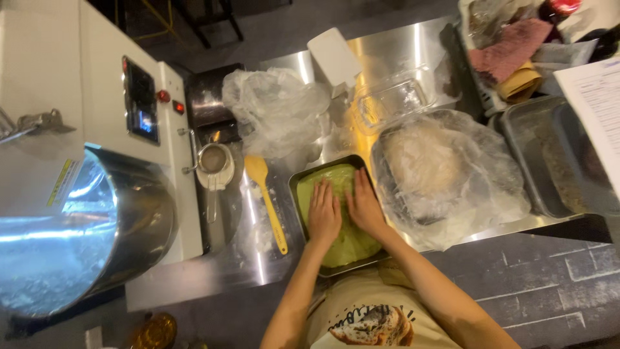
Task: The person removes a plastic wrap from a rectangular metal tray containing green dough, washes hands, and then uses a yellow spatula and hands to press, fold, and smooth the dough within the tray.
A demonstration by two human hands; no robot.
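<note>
Machine: white mixer housing [77,97] with a tilted steel bowl [77,232], filling the 9 o'clock side of the steel counter [400,52].
Wrapped mass: pale dough under clear plastic film [445,174], at 3 o'clock from the hands, just beside the tray.
Side pan: grey metal pan [555,155] at 3 o'clock, beyond the wrapped dough; its contents cannot be told.
Tray: dark rectangular baking tray [298,187] at the near counter edge, centre of view, holding a flattened sheet of green dough [336,178] that covers most of its floor.
Loose film: crumpled clear plastic bag [274,110] at 12 o'clock from the tray.
Clear box: empty-looking transparent plastic container [391,100] at 1 o'clock from the tray.
Left hand: left hand [323,213] laid palm-down on the green dough, fingers spread flat and extended toward 12 o'clock, grasping nothing; forearm runs back toward 6 o'clock.
Right hand: right hand [365,207] likewise flat and unclenched on the dough, just beside the left, fingers toward 12 o'clock; forearm angles toward 5 o'clock.
Spatula: yellow spatula [268,200] lying on the counter at 9 o'clock from the tray.
Sieve: small metal strainer [214,160] at 10 o'clock, between spatula and mixer.
</note>
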